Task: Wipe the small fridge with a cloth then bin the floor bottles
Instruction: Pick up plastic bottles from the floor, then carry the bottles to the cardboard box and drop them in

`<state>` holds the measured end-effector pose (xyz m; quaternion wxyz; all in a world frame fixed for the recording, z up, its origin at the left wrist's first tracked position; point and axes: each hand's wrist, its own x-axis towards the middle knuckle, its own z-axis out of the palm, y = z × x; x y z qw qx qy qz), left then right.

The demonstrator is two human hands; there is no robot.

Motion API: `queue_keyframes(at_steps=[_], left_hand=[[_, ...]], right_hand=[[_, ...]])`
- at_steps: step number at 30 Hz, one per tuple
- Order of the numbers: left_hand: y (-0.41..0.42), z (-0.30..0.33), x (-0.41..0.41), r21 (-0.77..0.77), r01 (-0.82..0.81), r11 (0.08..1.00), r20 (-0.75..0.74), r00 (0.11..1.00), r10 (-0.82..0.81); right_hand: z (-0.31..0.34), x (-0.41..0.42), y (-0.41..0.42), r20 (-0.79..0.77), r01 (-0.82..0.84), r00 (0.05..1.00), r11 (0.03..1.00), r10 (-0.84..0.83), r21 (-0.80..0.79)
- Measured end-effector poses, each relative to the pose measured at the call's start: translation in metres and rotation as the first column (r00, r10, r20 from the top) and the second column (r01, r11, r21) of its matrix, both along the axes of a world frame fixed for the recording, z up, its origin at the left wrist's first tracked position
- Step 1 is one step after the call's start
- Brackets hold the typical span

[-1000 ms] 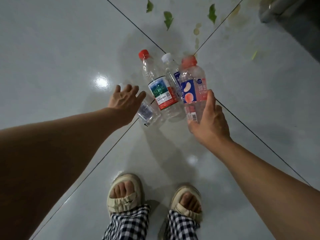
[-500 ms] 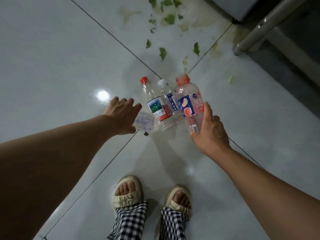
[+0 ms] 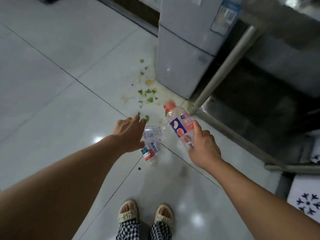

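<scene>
Left hand [image 3: 129,131] hides bottle bunch [image 3: 153,135]; right hand [image 3: 203,147] grips peach bottle [image 3: 180,125].

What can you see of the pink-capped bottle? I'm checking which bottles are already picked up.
The pink-capped bottle is clear plastic and looks empty. It has a coral-pink screw cap, a blue and pink label showing peaches, and a barcode near its base. It is held off the floor, tilted with its cap pointing up and away. The right hand grips its lower half, fingers lying along the label. Nothing else touches it.
</scene>
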<state>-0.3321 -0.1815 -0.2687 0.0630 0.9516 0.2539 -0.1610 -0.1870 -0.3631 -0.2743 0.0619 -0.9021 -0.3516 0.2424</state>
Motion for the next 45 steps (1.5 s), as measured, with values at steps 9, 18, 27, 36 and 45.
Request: queue_keyframes(at_steps=[9,18,27,36,45], left_hand=[[-0.040,0.168,0.020,0.100,0.132,0.986,0.097,0.985,-0.141],[-0.051,0.245,0.020,0.155,0.336,0.929,0.072,0.934,-0.350],[-0.069,0.295,-0.027,0.195,0.664,0.722,0.049,0.728,-0.683],[-0.156,0.331,-0.082,0.246,0.868,0.432,0.057,0.432,-0.900],[-0.272,0.336,-0.201,0.218,0.967,0.135,0.058,0.126,-0.990]], right_hand=[[0.158,0.015,-0.047,0.121,0.037,0.992,0.997,-0.046,0.073],[0.243,-0.022,-0.096,0.183,0.248,0.949,0.966,-0.257,0.069],[0.295,-0.149,-0.128,0.289,0.560,0.768,0.819,-0.571,0.127],[0.333,-0.302,-0.207,0.283,0.824,0.518,0.560,-0.807,0.090],[0.337,-0.490,-0.283,0.278,0.941,0.297,0.329,-0.914,0.076]])
